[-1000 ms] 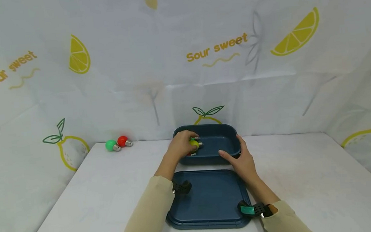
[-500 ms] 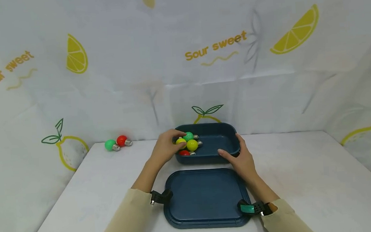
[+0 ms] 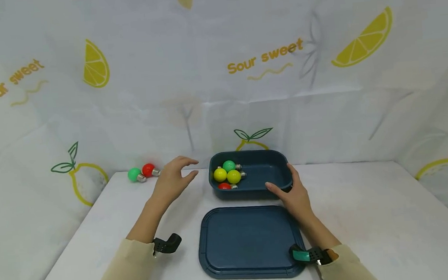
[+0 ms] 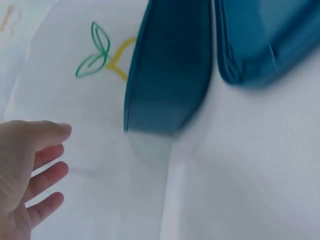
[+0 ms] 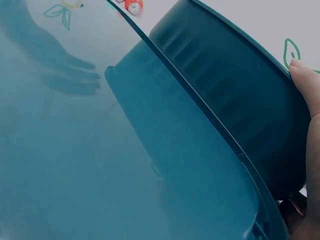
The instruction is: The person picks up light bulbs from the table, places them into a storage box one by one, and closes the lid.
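Container (image 3: pixel 267 177) and flat lid (image 3: pixel 248 242) are dark blue. Bulbs (image 3: pixel 234 176) are yellow, green or red with silvery bases (image 3: pixel 141 178). The white backdrop (image 3: pixel 158 92) bears yellow lemon prints (image 3: pixel 365 43) with green leaves (image 3: pixel 262 133); sleeves (image 3: pixel 120 268) are beige.

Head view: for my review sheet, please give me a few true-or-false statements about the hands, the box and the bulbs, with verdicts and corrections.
1. The right hand holds the blue box. True.
2. The left hand pinches a yellow bulb. False: it holds nothing and is apart from the box.
3. The box contains two yellow bulbs, a green bulb and a red bulb. True.
4. The flat blue piece covers the box. False: it lies on the table, nearer the person.
5. Another green bulb lies outside the box. True.
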{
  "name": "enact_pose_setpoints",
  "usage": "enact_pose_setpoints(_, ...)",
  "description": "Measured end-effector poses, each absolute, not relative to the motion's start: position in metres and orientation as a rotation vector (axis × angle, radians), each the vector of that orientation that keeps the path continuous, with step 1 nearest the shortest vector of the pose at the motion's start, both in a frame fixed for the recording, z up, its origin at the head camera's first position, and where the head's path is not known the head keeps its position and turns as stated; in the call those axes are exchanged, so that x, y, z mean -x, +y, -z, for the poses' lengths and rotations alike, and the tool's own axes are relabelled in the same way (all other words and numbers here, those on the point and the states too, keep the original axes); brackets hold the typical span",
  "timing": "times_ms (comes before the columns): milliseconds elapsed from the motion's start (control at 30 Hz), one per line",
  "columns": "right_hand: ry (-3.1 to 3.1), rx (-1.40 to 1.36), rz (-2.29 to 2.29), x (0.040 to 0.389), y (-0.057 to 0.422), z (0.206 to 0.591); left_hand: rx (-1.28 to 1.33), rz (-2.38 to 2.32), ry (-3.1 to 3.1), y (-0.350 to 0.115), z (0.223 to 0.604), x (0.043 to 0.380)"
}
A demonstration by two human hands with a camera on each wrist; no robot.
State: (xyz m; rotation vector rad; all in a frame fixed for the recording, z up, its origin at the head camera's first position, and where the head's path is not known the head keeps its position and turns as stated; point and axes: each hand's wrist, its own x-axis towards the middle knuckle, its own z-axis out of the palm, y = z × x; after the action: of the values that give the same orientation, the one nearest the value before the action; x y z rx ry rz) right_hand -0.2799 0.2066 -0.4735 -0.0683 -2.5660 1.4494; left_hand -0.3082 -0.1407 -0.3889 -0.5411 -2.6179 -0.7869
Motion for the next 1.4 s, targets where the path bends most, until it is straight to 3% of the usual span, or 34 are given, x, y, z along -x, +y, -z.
enact_pose_setpoints(433,-2.573,0.061,-1.417,0.28,0.208,0.472,0.303,0.739,-2.525,-0.211,0.394,0.307)
enact_pose_setpoints(800,-2.584,0.062,-1.384,0.279,0.209,0.47,0.073,0.765,-2.526,-0.258,0.439,0.322)
enact_pose_setpoints(1400,-2.576,0.079,-1.406,0.281,0.205,0.474,0.019,0.91,-2.532,-0.286,0.473,0.345)
